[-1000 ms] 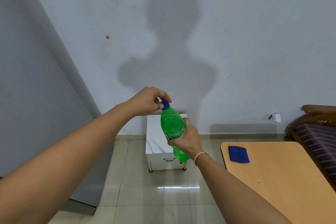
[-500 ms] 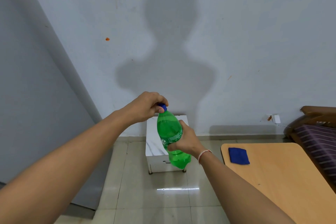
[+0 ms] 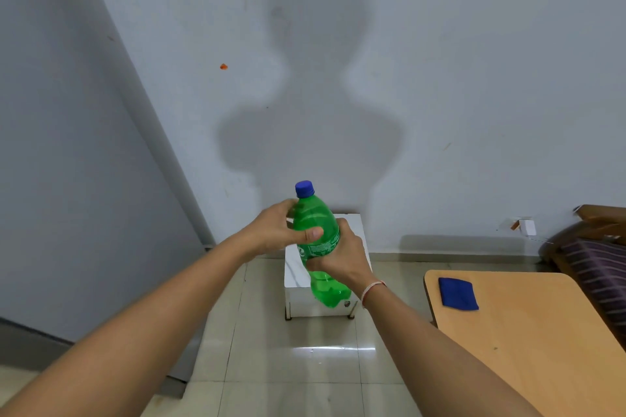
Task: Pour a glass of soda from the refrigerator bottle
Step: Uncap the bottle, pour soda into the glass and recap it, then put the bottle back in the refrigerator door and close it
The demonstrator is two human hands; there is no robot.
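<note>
Two bare hands hold a green soda bottle (image 3: 316,240) in mid-air before a pale wall (image 3: 440,78), above a tiled floor (image 3: 271,366). At right stands a wooden table (image 3: 542,349); beyond the bottle, a small white cabinet (image 3: 355,308) sits against the wall. The right hand (image 3: 342,259) grips the bottle's middle, fingers curled round the label. The left hand (image 3: 276,234) wraps the shoulder, thumb pressed across the front. A folded blue cloth (image 3: 458,293) lies on the table's far left corner. The blue cap (image 3: 304,188) is on and untouched.
</note>
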